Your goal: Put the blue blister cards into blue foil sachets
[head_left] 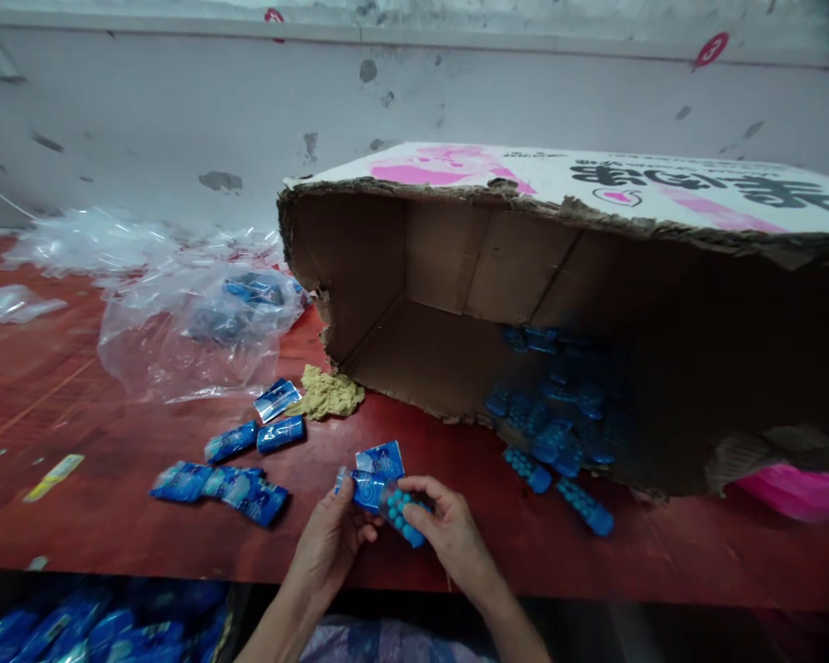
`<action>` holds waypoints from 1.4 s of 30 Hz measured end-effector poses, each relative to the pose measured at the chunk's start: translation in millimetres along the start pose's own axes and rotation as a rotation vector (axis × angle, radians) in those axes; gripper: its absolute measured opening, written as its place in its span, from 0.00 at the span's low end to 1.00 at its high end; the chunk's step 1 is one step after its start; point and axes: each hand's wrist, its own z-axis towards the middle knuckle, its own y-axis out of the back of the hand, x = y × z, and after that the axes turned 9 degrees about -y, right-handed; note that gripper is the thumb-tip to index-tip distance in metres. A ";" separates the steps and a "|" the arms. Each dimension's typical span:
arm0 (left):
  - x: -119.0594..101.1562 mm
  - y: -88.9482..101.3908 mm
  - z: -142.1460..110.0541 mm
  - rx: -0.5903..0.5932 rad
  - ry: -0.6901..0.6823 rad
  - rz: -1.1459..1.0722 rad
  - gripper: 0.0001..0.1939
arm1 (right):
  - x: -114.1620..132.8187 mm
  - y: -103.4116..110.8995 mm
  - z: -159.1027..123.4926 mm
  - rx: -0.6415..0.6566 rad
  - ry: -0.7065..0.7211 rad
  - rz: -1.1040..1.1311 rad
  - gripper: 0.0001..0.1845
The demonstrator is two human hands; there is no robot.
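Observation:
At the table's front edge, my left hand (333, 529) pinches a small blue printed wrapper (367, 491) between thumb and fingers. My right hand (452, 539) is closed on a small clear pack of blue balls (402, 517), one end of it against the wrapper. Whether the pack is partly inside the wrapper, I cannot tell. A flat blue printed card (387, 456) lies just beyond both hands. To the left are several blue wrapped packs (252, 493). More clear packs with blue balls (586, 506) lie to the right, at the mouth of a carton.
The large carton (442, 249) lies on its side with a torn rim, blue packs inside. Crumpled clear plastic bags (186, 341) and a yellowish lump (328, 393) are on the red table (62, 405). Below the left edge sit many blue packs (110, 631). Pink plastic (798, 490) is at right.

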 end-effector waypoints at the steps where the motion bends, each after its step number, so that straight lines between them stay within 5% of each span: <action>1: 0.2 0.2 0.1 0.010 -0.008 0.007 0.14 | 0.5 0.6 -0.3 -0.001 0.007 -0.015 0.12; 7: 6.5 -0.3 0.4 -0.045 -0.069 0.085 0.15 | 1.2 2.4 -1.2 -0.004 0.100 -0.138 0.11; 13: 9.6 -11.8 0.5 -0.051 0.007 -0.002 0.14 | -8.9 -18.4 -6.2 -0.275 0.258 -0.329 0.05; 15: 6.4 -12.3 0.8 -0.019 0.062 -0.031 0.12 | -9.7 -21.8 -8.2 -0.215 0.300 -0.322 0.06; 20: -4.9 -5.6 -2.3 0.057 0.155 -0.032 0.09 | -9.8 -6.4 -1.4 0.168 0.082 0.034 0.18; 26: -6.5 -4.8 -6.9 0.250 0.224 -0.093 0.11 | -18.0 4.6 10.0 0.231 0.075 0.245 0.41; 30: -6.2 -4.7 -8.0 0.387 0.271 -0.122 0.13 | -10.0 2.2 7.8 0.357 -0.034 0.323 0.44; 37: 0.5 -9.2 -14.8 0.336 0.239 -0.143 0.11 | -7.5 1.9 1.1 0.324 -0.013 0.222 0.34; 42: 12.1 -17.0 -21.7 0.201 0.194 -0.186 0.07 | -15.1 -1.1 -5.6 0.107 0.058 0.004 0.28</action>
